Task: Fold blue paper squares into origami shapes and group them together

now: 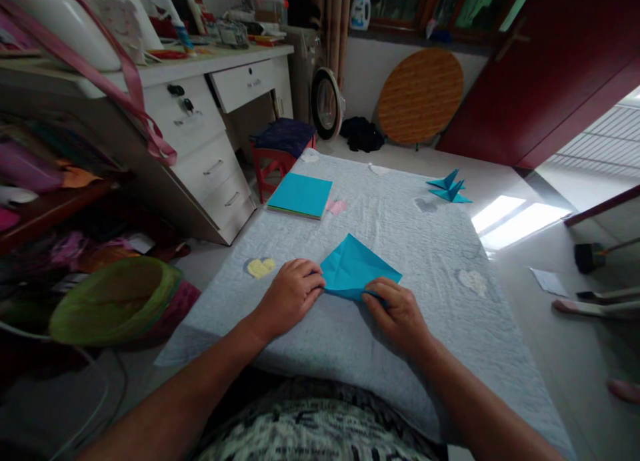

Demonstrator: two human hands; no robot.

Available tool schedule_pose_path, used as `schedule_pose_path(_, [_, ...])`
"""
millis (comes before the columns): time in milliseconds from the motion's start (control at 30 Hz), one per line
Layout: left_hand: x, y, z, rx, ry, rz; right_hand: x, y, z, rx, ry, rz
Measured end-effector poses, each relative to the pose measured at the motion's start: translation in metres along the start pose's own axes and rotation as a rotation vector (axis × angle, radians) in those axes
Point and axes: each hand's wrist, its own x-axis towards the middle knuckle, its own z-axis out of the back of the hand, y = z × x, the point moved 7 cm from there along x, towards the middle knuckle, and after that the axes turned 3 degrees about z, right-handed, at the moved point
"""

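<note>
Tally by kind: we count two hands, one left hand and one right hand. Of loose blue paper we log one piece; of paper stacks, one, its sheets too thin for us to number. We make out two folded paper figures. Furniture: one cloth-covered table, one stool, one desk with four drawers visible. Remainder: one washing machine, one bin, one round wooden board, one red door.
</note>
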Motion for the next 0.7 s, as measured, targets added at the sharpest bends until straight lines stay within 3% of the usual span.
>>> schedule_pose_path(267, [0.008, 0.005, -0.001, -0.035, 0.042, 0.137, -0.005, -0.018, -0.004, -0.099, -0.012, -0.256])
schedule_pose_path(500, [0.007, 0.005, 0.001, 0.109, 0.014, 0.216, -0.003, -0.018, -0.01, -0.135, 0.072, -0.256])
schedule_pose_path(600, [0.005, 0.001, 0.005, 0.182, -0.061, 0.216, -0.003, -0.021, -0.01, -0.143, 0.069, -0.283])
schedule_pose_path(700, [0.001, -0.013, 0.01, 0.225, -0.18, 0.082, -0.002, -0.024, -0.01, -0.146, 0.063, -0.301])
